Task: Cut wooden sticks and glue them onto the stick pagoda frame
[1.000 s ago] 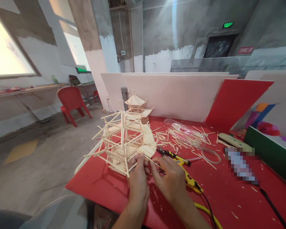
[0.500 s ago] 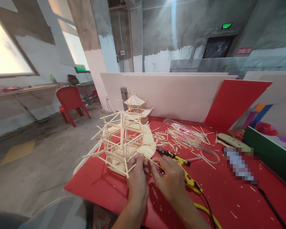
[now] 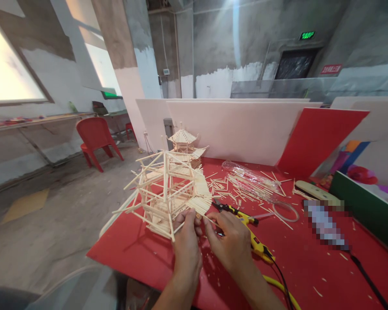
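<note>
A pale wooden-stick pavilion frame (image 3: 166, 193) stands tilted on the red table (image 3: 142, 247). My left hand (image 3: 186, 241) pinches the frame's lower right edge, fingers closed on its sticks. My right hand (image 3: 230, 243) sits just right of it, fingers closed on a thin wooden stick (image 3: 210, 221) whose tip meets the frame's slatted roof panel. A smaller finished stick pavilion (image 3: 185, 144) stands behind.
A yellow glue gun (image 3: 257, 243) with its cable lies under my right wrist, black-handled cutters (image 3: 228, 209) beside it. Loose sticks and a clear bag (image 3: 248, 178) are scattered behind, a tape ring (image 3: 286, 211) to the right. White and red boards (image 3: 245, 129) stand at the back. Red chair (image 3: 95, 140) on the left floor.
Almost nothing has moved; both hands stay at the frame's lower edge with the stick, the view shifting very slightly.
</note>
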A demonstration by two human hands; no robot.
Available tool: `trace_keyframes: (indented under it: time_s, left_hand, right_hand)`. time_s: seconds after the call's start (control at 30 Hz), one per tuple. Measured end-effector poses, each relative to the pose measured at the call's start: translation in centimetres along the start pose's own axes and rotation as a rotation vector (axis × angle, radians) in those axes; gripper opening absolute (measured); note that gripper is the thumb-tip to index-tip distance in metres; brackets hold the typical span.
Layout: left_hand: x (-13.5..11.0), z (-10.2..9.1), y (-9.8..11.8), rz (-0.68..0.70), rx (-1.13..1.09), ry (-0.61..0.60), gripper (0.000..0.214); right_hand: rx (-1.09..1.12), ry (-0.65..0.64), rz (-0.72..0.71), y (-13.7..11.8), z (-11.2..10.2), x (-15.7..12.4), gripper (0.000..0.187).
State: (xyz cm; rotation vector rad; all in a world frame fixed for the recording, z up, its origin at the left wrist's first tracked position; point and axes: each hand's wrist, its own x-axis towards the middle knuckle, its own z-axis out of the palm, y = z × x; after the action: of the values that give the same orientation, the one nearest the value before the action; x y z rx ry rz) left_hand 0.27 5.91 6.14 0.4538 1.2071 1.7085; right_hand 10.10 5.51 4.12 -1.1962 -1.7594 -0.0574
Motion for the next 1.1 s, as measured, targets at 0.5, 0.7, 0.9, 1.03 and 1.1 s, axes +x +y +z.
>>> trace_keyframes:
  time_s: [0.5, 0.7, 0.9, 1.03, 1.1]
  left_hand:
    - [0.1, -0.1, -0.1, -0.006, 0.003, 0.008, 0.021]
    - [0.0, -0.2, -0.2, 0.012, 0.004, -0.001, 0.022]
    - [0.1, -0.3, -0.4, 0.007, -0.009, -0.013, 0.023]
    - [-0.9, -2.2, -1.1, 0.012, 0.082, -0.061, 0.028]
    - [-2.0, -3.9, -1.2, 0.133, 0.22, -0.038, 0.028]
  right_hand:
    - [0.005, -0.016, -0.001, 0.2, 0.1, 0.0, 0.01]
    - [0.001, -0.028, -0.007, 0.3, 0.1, -0.2, 0.009]
    - [0.046, -0.039, -0.016, 0.5, 0.3, 0.0, 0.008]
    - [0.12, -0.026, -0.036, 0.2, -0.8, 0.4, 0.008]
    - [0.157, -0.04, -0.032, 0.2, -2.2, 0.3, 0.009]
